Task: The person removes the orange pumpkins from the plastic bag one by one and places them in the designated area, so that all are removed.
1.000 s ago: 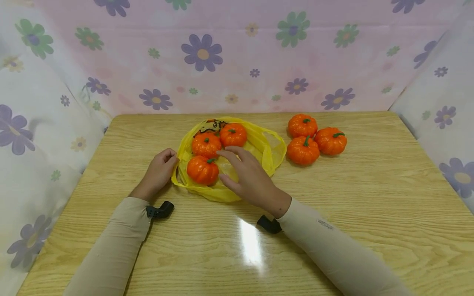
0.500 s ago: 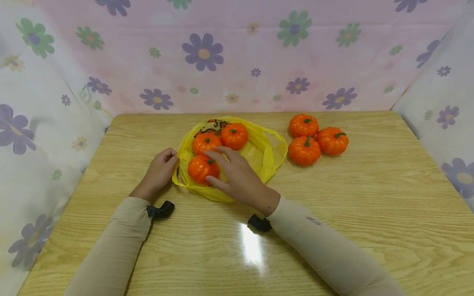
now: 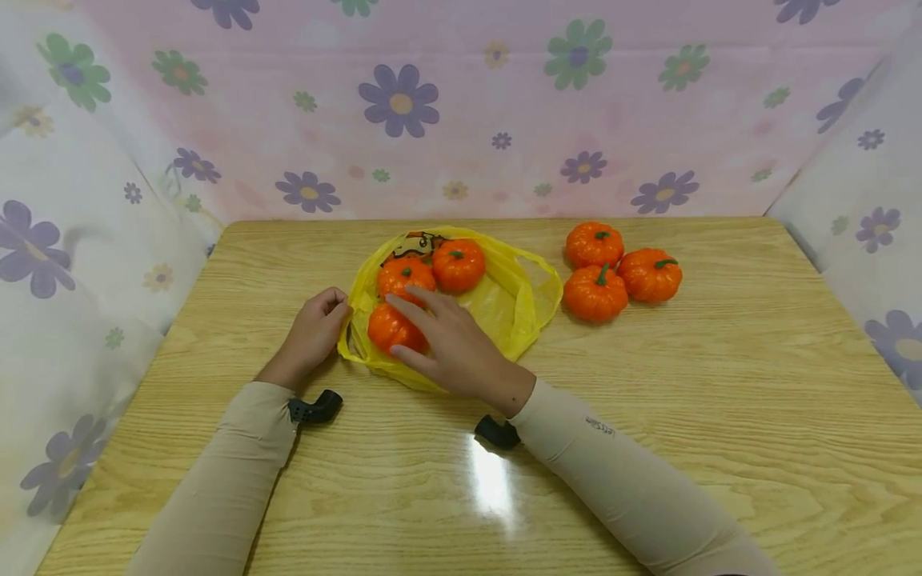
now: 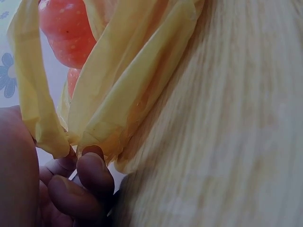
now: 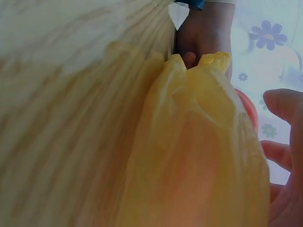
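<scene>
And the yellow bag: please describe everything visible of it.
The yellow bag looks like thin, translucent plastic, with a dark-outlined print near the far edge and a loop handle on the right. It lies open and crumpled on the table, three pumpkins inside; the left hand pinches its left edge.

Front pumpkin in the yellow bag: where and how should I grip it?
Grip the front pumpkin by its rounded sides, likely from above and the right: the yellow bag opens upward with room there, while another pumpkin crowds the far side. The right hand is over it.
</scene>
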`<state>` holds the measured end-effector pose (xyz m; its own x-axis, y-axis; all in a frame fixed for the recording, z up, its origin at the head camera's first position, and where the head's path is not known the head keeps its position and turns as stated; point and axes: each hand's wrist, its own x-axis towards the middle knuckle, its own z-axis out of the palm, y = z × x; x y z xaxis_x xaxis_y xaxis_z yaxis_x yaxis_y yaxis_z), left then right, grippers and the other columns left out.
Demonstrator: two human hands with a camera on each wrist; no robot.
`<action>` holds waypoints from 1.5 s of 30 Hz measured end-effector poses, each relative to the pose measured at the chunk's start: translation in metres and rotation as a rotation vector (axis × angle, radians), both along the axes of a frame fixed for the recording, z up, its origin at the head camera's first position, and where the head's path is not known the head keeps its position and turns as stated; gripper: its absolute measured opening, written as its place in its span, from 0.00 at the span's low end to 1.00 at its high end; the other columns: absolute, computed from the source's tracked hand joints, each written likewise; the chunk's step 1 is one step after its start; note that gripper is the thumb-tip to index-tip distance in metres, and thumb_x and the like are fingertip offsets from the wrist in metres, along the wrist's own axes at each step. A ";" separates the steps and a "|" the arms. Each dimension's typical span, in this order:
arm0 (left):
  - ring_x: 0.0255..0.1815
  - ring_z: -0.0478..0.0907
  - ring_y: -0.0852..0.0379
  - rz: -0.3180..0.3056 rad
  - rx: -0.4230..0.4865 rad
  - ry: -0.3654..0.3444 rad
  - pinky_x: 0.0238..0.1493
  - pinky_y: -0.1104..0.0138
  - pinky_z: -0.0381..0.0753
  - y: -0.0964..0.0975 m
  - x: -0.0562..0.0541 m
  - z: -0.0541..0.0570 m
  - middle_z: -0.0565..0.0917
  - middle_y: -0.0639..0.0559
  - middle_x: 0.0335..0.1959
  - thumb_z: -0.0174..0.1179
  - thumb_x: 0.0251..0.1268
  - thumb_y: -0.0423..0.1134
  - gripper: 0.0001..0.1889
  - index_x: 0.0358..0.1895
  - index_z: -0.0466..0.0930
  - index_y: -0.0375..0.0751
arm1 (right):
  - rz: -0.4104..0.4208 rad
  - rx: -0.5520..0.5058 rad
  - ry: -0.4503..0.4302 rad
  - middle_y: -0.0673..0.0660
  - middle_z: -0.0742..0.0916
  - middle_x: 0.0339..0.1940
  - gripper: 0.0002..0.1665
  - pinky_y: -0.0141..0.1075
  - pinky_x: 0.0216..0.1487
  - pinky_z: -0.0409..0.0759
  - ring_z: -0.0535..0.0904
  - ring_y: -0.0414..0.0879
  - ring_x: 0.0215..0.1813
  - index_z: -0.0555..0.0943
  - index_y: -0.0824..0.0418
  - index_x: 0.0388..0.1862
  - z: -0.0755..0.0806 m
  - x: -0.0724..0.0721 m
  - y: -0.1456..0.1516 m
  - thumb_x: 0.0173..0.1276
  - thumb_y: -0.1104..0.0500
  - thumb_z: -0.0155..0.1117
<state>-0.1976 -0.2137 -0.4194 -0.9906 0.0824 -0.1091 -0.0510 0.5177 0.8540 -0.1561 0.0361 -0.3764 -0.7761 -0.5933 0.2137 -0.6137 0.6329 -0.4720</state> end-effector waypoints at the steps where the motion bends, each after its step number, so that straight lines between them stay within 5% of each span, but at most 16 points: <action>1: 0.27 0.72 0.59 -0.002 0.002 -0.002 0.29 0.70 0.74 0.000 0.000 0.000 0.72 0.48 0.32 0.45 0.76 0.43 0.13 0.46 0.73 0.36 | 0.003 0.004 -0.003 0.59 0.68 0.76 0.38 0.55 0.74 0.63 0.65 0.58 0.75 0.63 0.50 0.78 -0.001 0.000 0.000 0.73 0.42 0.59; 7: 0.26 0.72 0.61 0.004 0.012 -0.026 0.28 0.71 0.74 0.001 0.000 0.002 0.72 0.48 0.32 0.45 0.76 0.40 0.11 0.46 0.72 0.35 | 0.017 0.031 -0.031 0.59 0.67 0.77 0.38 0.54 0.75 0.63 0.65 0.58 0.75 0.61 0.47 0.79 -0.005 -0.002 -0.001 0.74 0.42 0.58; 14: 0.26 0.71 0.62 -0.017 0.028 -0.028 0.28 0.71 0.73 0.015 0.017 0.036 0.71 0.48 0.29 0.44 0.76 0.35 0.10 0.44 0.71 0.31 | 0.041 0.034 -0.043 0.58 0.69 0.75 0.38 0.52 0.74 0.66 0.69 0.57 0.73 0.61 0.47 0.79 -0.007 -0.002 0.000 0.74 0.44 0.59; 22: 0.26 0.72 0.61 -0.005 0.022 -0.011 0.28 0.70 0.74 0.000 0.000 0.001 0.71 0.50 0.30 0.45 0.76 0.40 0.11 0.45 0.72 0.36 | 0.089 0.006 -0.054 0.59 0.71 0.72 0.35 0.47 0.66 0.76 0.75 0.54 0.67 0.65 0.47 0.76 -0.008 -0.001 0.000 0.73 0.47 0.62; 36: 0.27 0.72 0.61 0.001 0.025 -0.014 0.28 0.70 0.74 -0.002 -0.002 -0.004 0.71 0.51 0.30 0.45 0.76 0.40 0.11 0.44 0.72 0.35 | 0.116 -0.016 -0.106 0.59 0.68 0.74 0.34 0.48 0.64 0.78 0.74 0.56 0.70 0.66 0.46 0.75 -0.010 0.002 0.000 0.72 0.48 0.63; 45: 0.27 0.74 0.59 -0.003 0.028 0.001 0.29 0.70 0.75 0.000 0.002 0.001 0.72 0.49 0.31 0.45 0.76 0.43 0.12 0.44 0.72 0.37 | 0.077 -0.053 0.008 0.57 0.70 0.73 0.32 0.44 0.57 0.81 0.77 0.54 0.65 0.69 0.47 0.72 -0.011 0.006 0.002 0.70 0.50 0.65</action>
<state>-0.1957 -0.2132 -0.4181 -0.9904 0.0885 -0.1060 -0.0488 0.4940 0.8681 -0.1505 0.0385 -0.3877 -0.7266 -0.6391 0.2523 -0.6636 0.5576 -0.4988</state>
